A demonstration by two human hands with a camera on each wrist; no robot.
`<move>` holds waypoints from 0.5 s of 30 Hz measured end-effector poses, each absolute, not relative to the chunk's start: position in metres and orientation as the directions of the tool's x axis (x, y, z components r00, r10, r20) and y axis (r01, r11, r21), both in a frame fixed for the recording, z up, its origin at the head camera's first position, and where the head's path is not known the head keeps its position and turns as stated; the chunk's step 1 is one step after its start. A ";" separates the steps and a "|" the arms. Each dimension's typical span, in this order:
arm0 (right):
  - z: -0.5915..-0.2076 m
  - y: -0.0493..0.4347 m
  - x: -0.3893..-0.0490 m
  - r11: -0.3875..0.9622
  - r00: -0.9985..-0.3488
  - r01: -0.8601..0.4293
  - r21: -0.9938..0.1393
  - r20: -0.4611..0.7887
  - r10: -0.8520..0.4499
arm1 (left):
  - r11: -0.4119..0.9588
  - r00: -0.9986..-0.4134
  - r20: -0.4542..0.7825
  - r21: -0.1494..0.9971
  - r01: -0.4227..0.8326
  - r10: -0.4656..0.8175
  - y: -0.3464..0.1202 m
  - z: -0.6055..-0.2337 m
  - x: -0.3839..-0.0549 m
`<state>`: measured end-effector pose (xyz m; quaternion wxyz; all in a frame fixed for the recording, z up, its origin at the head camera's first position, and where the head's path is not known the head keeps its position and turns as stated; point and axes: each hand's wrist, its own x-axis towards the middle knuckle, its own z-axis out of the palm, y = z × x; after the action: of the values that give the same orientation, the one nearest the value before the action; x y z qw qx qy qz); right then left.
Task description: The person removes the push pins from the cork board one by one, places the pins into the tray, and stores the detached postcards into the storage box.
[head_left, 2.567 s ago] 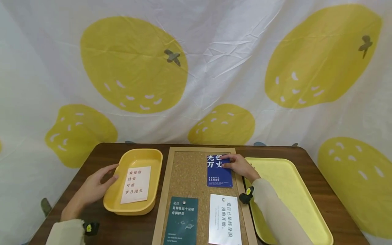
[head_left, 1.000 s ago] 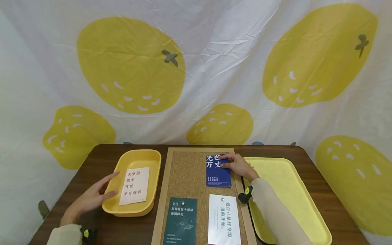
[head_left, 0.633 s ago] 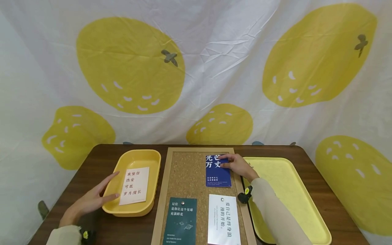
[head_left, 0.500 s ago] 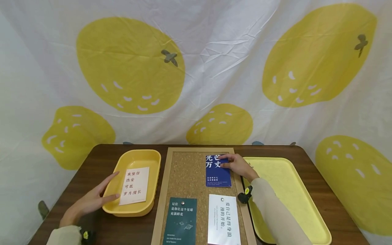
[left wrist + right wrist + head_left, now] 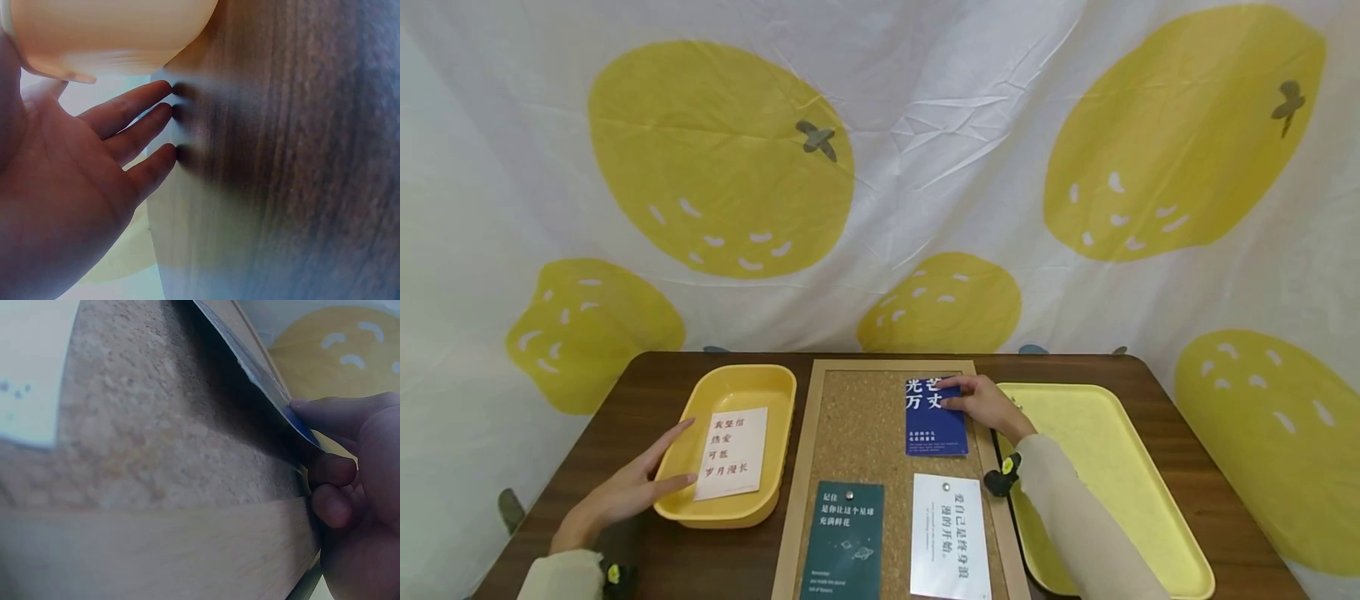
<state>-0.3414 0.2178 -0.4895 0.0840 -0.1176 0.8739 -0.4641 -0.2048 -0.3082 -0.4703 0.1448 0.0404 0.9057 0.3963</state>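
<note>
My right hand (image 5: 992,407) holds a blue card (image 5: 936,435) by its right edge, over the upper right of a framed cork board (image 5: 857,425). The right wrist view shows the card tilted up off the cork, a fingertip on its face and other fingers curled at its edge. Whether a pin sits under the fingers is hidden. My left hand (image 5: 621,496) rests at the left side of a yellow basin (image 5: 741,379), fingers spread, thumb over the rim. In the left wrist view several fingertips reach down to the table. A white card (image 5: 733,454) with red writing lies in the basin.
A dark green card (image 5: 844,550) and a white card (image 5: 950,542) are each pinned low on the board. To the right lies a pale yellow tray (image 5: 1120,492), partly under my right forearm. A lemon-print curtain (image 5: 880,208) hangs behind the brown table (image 5: 658,558).
Both hands keep nearly the same places. Compared with the oldest frame, my left thumb and hand have shifted slightly down along the basin. The cards have not visibly moved.
</note>
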 end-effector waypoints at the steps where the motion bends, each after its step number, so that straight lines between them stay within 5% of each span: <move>1: -0.489 0.218 -0.341 0.543 -0.958 -0.125 -0.830 -0.041 -0.283 | 0.684 -0.954 -0.234 0.728 -0.046 0.185 -0.308 -0.470 -0.205; 15: -0.482 0.217 -0.340 0.574 -0.947 -0.197 -0.795 0.003 -0.321 | 0.694 -0.950 -0.259 0.716 -0.068 0.174 -0.308 -0.470 -0.207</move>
<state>-0.3401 0.2174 -0.4821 0.0708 -0.1463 0.8843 -0.4377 -0.2069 -0.3075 -0.4701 0.1551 0.0292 0.9073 0.3898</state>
